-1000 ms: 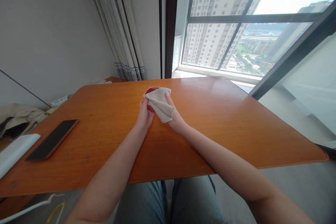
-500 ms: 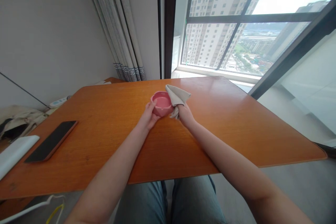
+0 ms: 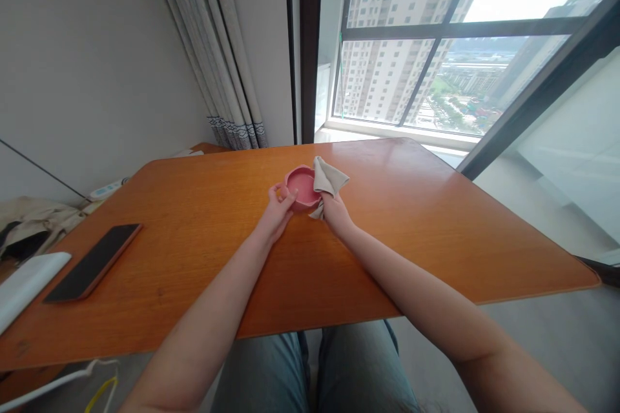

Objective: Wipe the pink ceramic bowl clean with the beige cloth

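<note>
Pink bowl (image 3: 303, 184) | left hand (image 3: 277, 211) grips bowl's left side | right hand (image 3: 336, 213) grasps pale cloth (image 3: 329, 177) against bowl's right side | dark slab (image 3: 94, 262) on surface (image 3: 194, 226)

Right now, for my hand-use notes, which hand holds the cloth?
The right hand: it grips the pale cloth, while the left hand holds only the pink bowl.

- One view is taken from the head, facing forward and down.
- Left hand (image 3: 278, 210) and right hand (image 3: 336, 213) are framed at mid-range.
- The window (image 3: 387, 74) is included far right.
</note>
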Demonstrator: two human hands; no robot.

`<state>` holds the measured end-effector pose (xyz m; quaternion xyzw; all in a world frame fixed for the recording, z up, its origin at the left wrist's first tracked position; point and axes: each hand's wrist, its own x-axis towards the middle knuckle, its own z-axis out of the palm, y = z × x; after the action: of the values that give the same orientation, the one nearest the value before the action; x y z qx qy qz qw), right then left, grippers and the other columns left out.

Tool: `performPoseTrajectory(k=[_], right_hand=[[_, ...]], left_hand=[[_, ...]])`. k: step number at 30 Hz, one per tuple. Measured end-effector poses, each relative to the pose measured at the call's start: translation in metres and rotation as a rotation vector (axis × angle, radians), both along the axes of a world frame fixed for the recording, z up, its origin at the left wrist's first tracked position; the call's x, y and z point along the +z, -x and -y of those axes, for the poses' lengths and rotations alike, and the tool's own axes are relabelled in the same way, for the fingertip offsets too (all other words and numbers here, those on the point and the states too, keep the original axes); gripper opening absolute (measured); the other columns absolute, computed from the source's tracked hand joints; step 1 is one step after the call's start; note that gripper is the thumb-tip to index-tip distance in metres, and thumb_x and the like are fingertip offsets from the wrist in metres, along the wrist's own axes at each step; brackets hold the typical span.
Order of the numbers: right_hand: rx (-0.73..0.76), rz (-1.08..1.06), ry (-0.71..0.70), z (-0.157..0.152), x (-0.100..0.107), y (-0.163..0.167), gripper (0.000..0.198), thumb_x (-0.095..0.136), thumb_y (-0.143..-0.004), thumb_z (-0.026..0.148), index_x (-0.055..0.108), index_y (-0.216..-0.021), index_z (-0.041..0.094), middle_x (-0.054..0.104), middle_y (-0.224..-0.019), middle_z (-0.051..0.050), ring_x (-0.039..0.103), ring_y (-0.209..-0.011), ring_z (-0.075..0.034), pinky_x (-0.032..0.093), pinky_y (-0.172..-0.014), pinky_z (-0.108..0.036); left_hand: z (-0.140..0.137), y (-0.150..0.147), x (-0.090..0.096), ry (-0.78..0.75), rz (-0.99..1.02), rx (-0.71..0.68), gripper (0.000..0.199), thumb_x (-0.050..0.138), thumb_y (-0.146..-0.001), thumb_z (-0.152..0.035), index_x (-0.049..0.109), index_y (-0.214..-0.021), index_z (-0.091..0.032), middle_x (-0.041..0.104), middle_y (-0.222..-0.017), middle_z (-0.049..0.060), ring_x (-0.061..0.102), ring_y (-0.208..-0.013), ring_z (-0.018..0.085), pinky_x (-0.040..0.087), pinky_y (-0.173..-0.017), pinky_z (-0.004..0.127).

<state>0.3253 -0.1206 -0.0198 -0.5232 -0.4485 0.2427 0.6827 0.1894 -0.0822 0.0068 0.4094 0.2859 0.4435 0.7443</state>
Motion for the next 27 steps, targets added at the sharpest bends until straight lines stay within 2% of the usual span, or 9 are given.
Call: performPoseTrajectory(k=[4, 6, 9, 13, 16, 19, 23, 25, 27], right_hand=[[0.009, -0.025, 0.061, 0.003, 0.016, -0.02, 0.043, 0.052, -0.083, 0.046, 0.062, -0.117, 0.022, 0.067, -0.116, -0.004, 0.058, -0.114, -0.023, 0.043, -0.102, -0.04], [0.056, -0.043, 0.11, 0.004, 0.019, -0.023, 0.04, 0.054, -0.082, 0.045, 0.065, -0.112, 0.021, 0.068, -0.114, -0.004, 0.059, -0.113, -0.024, 0.044, -0.101, -0.041], [0.119, -0.151, 0.179, 0.003, 0.016, -0.018, 0.042, 0.052, -0.083, 0.049, 0.065, -0.111, 0.021, 0.068, -0.114, -0.005, 0.06, -0.111, -0.025, 0.048, -0.096, -0.04], [0.069, -0.209, 0.208, 0.004, 0.012, -0.005, 0.048, 0.049, -0.083, 0.054, 0.062, -0.115, 0.021, 0.066, -0.118, -0.004, 0.056, -0.117, -0.023, 0.045, -0.099, -0.036], [0.017, -0.204, 0.253, 0.006, 0.013, 0.0, 0.049, 0.05, -0.081, 0.054, 0.061, -0.114, 0.019, 0.067, -0.114, -0.004, 0.056, -0.117, -0.024, 0.045, -0.1, -0.036], [0.017, -0.18, 0.172, 0.008, 0.017, -0.006, 0.049, 0.05, -0.082, 0.051, 0.058, -0.119, 0.02, 0.064, -0.12, -0.004, 0.054, -0.119, -0.023, 0.043, -0.101, -0.037], [0.062, -0.103, 0.138, 0.008, 0.021, -0.018, 0.046, 0.053, -0.082, 0.048, 0.06, -0.118, 0.02, 0.063, -0.123, -0.005, 0.055, -0.118, -0.024, 0.041, -0.103, -0.037], [0.107, -0.095, 0.158, 0.008, 0.023, -0.019, 0.046, 0.053, -0.081, 0.048, 0.062, -0.116, 0.02, 0.064, -0.121, -0.005, 0.056, -0.116, -0.024, 0.042, -0.101, -0.038], [0.145, -0.107, 0.175, 0.009, 0.025, -0.015, 0.045, 0.054, -0.081, 0.049, 0.063, -0.114, 0.02, 0.064, -0.122, -0.005, 0.056, -0.116, -0.024, 0.042, -0.101, -0.038]], left_hand=[[0.001, 0.005, 0.005, 0.07, -0.112, -0.245, 0.052, 0.062, -0.077, -0.052, 0.049, -0.122, -0.028, 0.061, -0.121, 0.008, 0.065, -0.094, 0.021, 0.053, -0.082, 0.041], [0.001, 0.007, 0.007, 0.08, -0.174, -0.288, 0.052, 0.06, -0.078, -0.052, 0.053, -0.122, -0.027, 0.062, -0.121, 0.009, 0.066, -0.095, 0.023, 0.054, -0.08, 0.042], [0.0, 0.006, 0.007, 0.073, -0.182, -0.208, 0.047, 0.059, -0.08, -0.047, 0.055, -0.122, -0.026, 0.062, -0.122, 0.009, 0.065, -0.095, 0.023, 0.056, -0.076, 0.039], [-0.003, 0.0, 0.004, 0.076, 0.001, -0.094, 0.05, 0.056, -0.084, -0.044, 0.049, -0.13, -0.024, 0.058, -0.129, 0.01, 0.062, -0.105, 0.021, 0.055, -0.083, 0.036], [-0.001, -0.003, 0.002, 0.073, 0.042, -0.052, 0.073, 0.07, -0.076, -0.032, 0.035, -0.14, -0.028, 0.055, -0.131, 0.01, 0.061, -0.107, 0.02, 0.051, -0.092, 0.039], [0.005, -0.001, 0.003, 0.049, -0.01, -0.114, 0.095, 0.08, -0.064, -0.018, 0.029, -0.142, -0.035, 0.05, -0.137, 0.008, 0.059, -0.112, 0.022, 0.049, -0.096, 0.041], [0.007, 0.004, 0.007, 0.04, -0.152, -0.253, 0.065, 0.069, -0.073, -0.049, 0.048, -0.131, -0.031, 0.053, -0.135, 0.009, 0.055, -0.117, 0.027, 0.052, -0.09, 0.04], [0.004, 0.005, 0.006, 0.049, -0.231, -0.233, 0.061, 0.06, -0.075, -0.059, 0.053, -0.127, -0.027, 0.057, -0.13, 0.009, 0.056, -0.116, 0.028, 0.054, -0.084, 0.039], [0.0, 0.004, 0.004, 0.042, -0.279, -0.155, 0.059, 0.061, -0.075, -0.058, 0.057, -0.123, -0.024, 0.061, -0.125, 0.01, 0.057, -0.113, 0.028, 0.054, -0.081, 0.037]])
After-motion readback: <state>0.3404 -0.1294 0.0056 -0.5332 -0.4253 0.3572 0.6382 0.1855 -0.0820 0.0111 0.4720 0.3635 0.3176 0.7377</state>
